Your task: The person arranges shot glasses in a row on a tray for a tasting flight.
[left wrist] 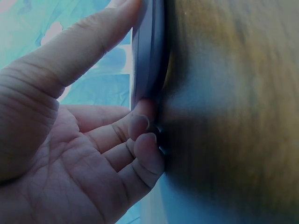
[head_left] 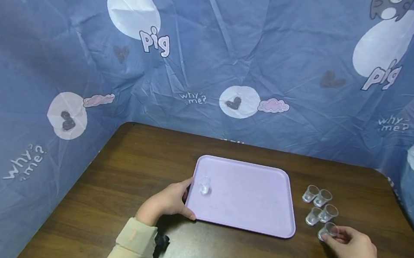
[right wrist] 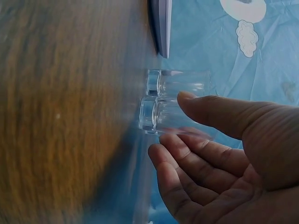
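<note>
A shallow lilac tray [head_left: 241, 199] lies flat on the wooden table. My left hand [head_left: 168, 200] holds its near left corner, the thumb along the front edge and the fingers at the left side; the left wrist view shows the fingertips curled against the tray rim [left wrist: 148, 51]. One small clear shot glass [head_left: 204, 186] stands upright on the tray's left part. Right of the tray, my right hand [head_left: 356, 251] grips the nearest shot glass [head_left: 327, 233] between thumb and fingers. In the right wrist view this glass [right wrist: 149, 114] seems to stand on the table.
Several more clear shot glasses [head_left: 313, 216] stand close together just beyond the gripped one. Brown tabletop [head_left: 140, 159] surrounds the tray. Blue printed cloth [head_left: 211, 38] hangs behind the table and at its sides.
</note>
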The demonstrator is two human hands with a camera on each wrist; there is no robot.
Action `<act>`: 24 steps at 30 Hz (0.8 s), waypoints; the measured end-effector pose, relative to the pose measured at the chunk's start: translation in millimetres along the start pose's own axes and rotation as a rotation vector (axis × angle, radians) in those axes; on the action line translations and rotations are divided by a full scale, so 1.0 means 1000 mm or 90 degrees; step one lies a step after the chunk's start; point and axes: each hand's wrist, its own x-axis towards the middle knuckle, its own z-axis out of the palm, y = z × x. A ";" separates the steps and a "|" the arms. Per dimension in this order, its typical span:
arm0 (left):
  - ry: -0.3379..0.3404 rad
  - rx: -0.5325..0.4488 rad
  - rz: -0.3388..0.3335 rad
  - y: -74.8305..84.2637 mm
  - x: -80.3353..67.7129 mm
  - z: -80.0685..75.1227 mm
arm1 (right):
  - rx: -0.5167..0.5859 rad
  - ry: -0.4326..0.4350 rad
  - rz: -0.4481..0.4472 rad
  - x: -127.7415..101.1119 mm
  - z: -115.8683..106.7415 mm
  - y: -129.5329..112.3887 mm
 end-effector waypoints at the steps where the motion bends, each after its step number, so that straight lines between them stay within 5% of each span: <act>1: 0.000 0.000 0.000 0.000 0.000 0.000 | -0.003 0.003 -0.002 0.000 0.000 0.000; 24: 0.003 0.006 0.005 0.000 -0.001 -0.001 | 0.010 0.091 -0.065 -0.006 -0.005 -0.011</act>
